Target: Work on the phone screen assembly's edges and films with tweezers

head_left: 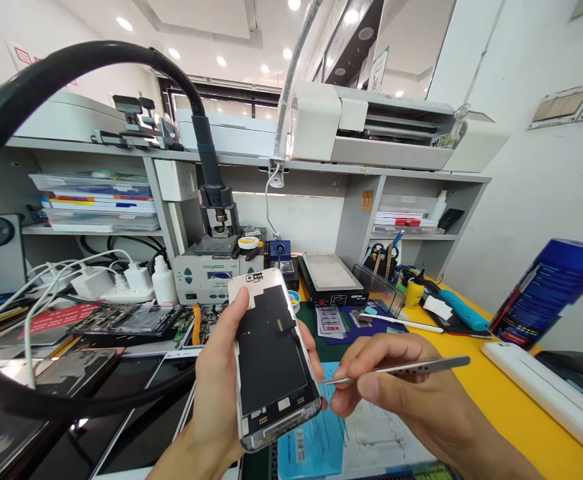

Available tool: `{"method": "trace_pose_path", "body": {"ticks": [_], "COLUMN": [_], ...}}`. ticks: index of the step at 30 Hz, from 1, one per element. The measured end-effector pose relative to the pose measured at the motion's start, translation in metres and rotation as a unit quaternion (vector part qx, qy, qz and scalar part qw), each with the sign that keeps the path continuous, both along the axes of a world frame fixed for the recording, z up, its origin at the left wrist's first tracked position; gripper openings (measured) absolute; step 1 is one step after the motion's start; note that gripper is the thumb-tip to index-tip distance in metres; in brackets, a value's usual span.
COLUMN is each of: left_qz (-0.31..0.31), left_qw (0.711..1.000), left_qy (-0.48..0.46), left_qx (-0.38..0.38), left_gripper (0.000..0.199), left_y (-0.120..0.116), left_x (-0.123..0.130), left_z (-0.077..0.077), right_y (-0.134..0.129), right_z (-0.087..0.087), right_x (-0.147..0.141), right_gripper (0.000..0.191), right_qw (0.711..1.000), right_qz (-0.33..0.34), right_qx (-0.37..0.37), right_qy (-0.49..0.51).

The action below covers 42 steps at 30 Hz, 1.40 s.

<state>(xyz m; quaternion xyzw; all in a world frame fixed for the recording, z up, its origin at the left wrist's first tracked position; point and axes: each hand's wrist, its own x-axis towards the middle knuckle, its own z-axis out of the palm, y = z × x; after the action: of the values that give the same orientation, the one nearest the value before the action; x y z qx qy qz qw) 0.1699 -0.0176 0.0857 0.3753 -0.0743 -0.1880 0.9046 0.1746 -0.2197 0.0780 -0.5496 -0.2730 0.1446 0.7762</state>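
Note:
My left hand (pixel 216 380) holds a phone screen assembly (pixel 271 357) upright above the bench, its black back panel and flex connectors facing me. My right hand (pixel 396 387) grips silver tweezers (pixel 401 369), whose tips point left and touch the right edge of the screen assembly. A blue sheet (pixel 316 433) with printed outlines lies on the bench under both hands.
A thick black hose (pixel 71 57) loops from a hot-air station (pixel 209 273) across the left. A heating plate (pixel 331 277), chargers with white cables (pixel 96 280), loose phone screens (pixel 136 427), a yellow mat (pixel 501 400), a blue box (pixel 556 293) and a white keyboard (pixel 546 387) surround the work spot.

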Motion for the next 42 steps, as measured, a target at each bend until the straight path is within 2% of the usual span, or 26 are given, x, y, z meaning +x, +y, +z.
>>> {"method": "trace_pose_path", "body": {"ticks": [4,8,13,19,28,39,42], "left_qz": [0.003,0.024,0.031,0.019,0.001,-0.007,-0.001], "left_qw": [1.000,1.000,0.999,1.000,1.000,1.000,1.000], "left_qy": [0.005,0.010,0.013,0.010,-0.005,-0.008,-0.009], "left_qx": [0.006,0.001,-0.004,-0.002,-0.003,-0.017,-0.016], "left_gripper": [0.070,0.067,0.064,0.066,0.073,0.072,0.070], "left_y": [0.000,-0.001,-0.003,-0.001,-0.002,-0.002,-0.002], "left_x": [0.000,-0.001,-0.001,-0.001,-0.001,-0.003,-0.003], "left_z": [0.001,0.003,0.003,0.000,0.001,0.002,0.001], "right_y": [-0.003,-0.003,-0.004,-0.001,-0.001,0.003,0.003], "right_z": [0.005,0.007,0.006,0.004,0.004,-0.003,-0.004], "right_x": [-0.004,-0.006,-0.008,-0.007,-0.006,0.003,0.005], "right_gripper": [0.012,0.013,0.013,0.011,0.007,0.007,0.006], "right_qw": [0.999,0.998,0.994,0.994,0.998,0.996,0.998], "right_qz": [-0.004,0.007,-0.012,-0.027,-0.023,0.016,0.010], "right_qx": [-0.020,-0.040,-0.076,-0.069,-0.061,0.024,0.014], "right_qy": [-0.046,-0.046,-0.072,-0.082,-0.025,0.082,0.064]}}
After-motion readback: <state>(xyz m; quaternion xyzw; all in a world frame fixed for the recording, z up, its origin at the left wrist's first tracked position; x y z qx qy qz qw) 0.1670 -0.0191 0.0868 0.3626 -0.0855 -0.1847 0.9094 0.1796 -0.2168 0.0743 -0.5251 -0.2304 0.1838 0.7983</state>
